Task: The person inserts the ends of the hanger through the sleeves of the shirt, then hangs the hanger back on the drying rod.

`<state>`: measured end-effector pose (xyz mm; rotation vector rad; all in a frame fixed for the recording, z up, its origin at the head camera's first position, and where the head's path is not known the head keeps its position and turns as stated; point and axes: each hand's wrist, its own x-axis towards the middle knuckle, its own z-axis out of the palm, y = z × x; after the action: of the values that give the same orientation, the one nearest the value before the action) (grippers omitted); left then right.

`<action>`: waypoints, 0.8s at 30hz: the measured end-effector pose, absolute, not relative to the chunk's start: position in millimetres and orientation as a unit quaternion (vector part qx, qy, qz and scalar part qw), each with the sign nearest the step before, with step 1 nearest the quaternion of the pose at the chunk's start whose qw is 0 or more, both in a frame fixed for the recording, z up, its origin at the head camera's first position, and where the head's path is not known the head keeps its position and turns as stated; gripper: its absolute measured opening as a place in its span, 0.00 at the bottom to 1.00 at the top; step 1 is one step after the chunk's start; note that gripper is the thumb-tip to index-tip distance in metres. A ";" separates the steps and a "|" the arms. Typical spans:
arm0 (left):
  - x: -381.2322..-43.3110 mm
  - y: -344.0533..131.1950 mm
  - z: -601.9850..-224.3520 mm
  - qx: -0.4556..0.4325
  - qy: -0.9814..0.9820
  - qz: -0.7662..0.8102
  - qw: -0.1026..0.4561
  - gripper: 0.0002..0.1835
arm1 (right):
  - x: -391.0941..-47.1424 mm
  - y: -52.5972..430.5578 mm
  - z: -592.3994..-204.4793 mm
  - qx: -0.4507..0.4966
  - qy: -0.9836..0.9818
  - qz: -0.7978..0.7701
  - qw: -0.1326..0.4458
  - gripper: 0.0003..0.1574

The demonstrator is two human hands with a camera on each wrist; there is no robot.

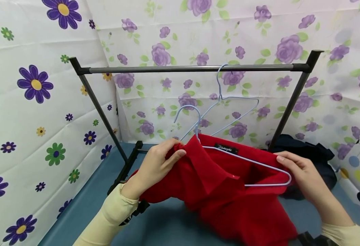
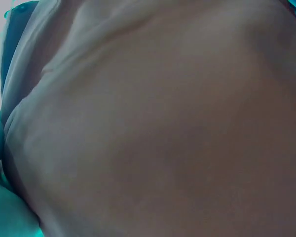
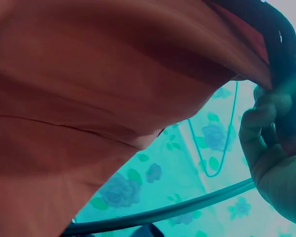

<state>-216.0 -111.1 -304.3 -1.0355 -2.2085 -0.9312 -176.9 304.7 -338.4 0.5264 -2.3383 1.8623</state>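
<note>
A red collared shirt (image 1: 220, 201) hangs between my two hands in the head view, a dark label at its neck. Partly inside it sits a light blue wire hanger (image 1: 247, 159); its hook rises from the collar, and its right end shows in the neck opening. My left hand (image 1: 158, 164) pinches the cloth at the left shoulder. With my right hand (image 1: 303, 181) I grip the shirt's right edge beside the hanger's end; the right wrist view shows those curled fingers (image 3: 259, 118). Cloth fills most of the left wrist view.
Behind the shirt stands a dark metal rack (image 1: 155, 69) with a second wire hanger (image 1: 220, 99) hooked on its bar. Dark folded cloth (image 1: 303, 150) lies at the right on the blue surface (image 1: 84, 205). Flowered sheets (image 1: 180, 41) line the back and left.
</note>
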 end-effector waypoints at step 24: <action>-215.6 -108.5 -301.1 -0.384 -0.804 -0.305 0.337 0.20 | -171.0 297.9 -329.2 0.070 -0.881 0.429 0.185 0.16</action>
<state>-215.6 -108.5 -301.1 -1.0005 -2.0948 -0.7945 -171.0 297.9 -329.2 0.1964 -2.4836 1.2080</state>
